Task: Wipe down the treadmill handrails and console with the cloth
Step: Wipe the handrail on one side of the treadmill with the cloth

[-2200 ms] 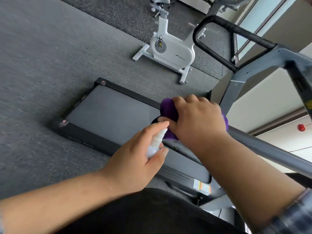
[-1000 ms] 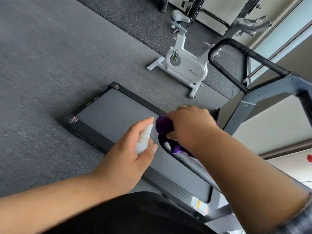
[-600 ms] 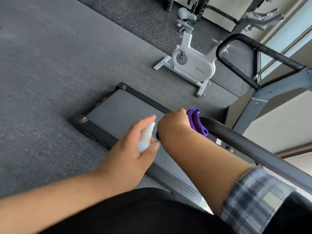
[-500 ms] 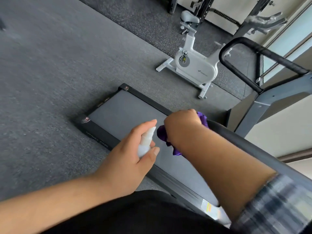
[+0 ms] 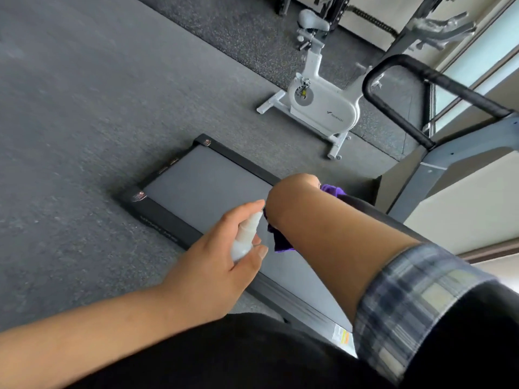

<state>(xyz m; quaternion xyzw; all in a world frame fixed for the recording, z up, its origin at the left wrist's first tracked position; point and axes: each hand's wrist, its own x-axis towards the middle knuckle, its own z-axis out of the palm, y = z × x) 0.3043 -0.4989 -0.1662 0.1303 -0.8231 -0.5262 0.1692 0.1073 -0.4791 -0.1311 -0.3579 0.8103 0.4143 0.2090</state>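
Note:
My right hand (image 5: 295, 186) is bent over the free end of the near dark handrail (image 5: 365, 204) and grips the purple cloth (image 5: 280, 244) around it. My own wrist hides the fingers. Cloth shows above the hand at the purple cloth's upper fold (image 5: 332, 190) and hangs below it. My left hand (image 5: 219, 265) holds a small white spray bottle (image 5: 244, 240) just left of the cloth, nozzle towards it. The far handrail (image 5: 393, 80) is a black loop on the grey upright (image 5: 438, 164). The console is out of view.
The treadmill deck (image 5: 207, 186) lies on the grey gym floor below my hands. A white exercise bike (image 5: 323, 105) stands beyond it, with a grey machine frame (image 5: 438, 26) and a window behind.
My right hand has turned the cloth around the handrail's end, from on top to wrapped over and under it. My left hand has kept the bottle beside it.

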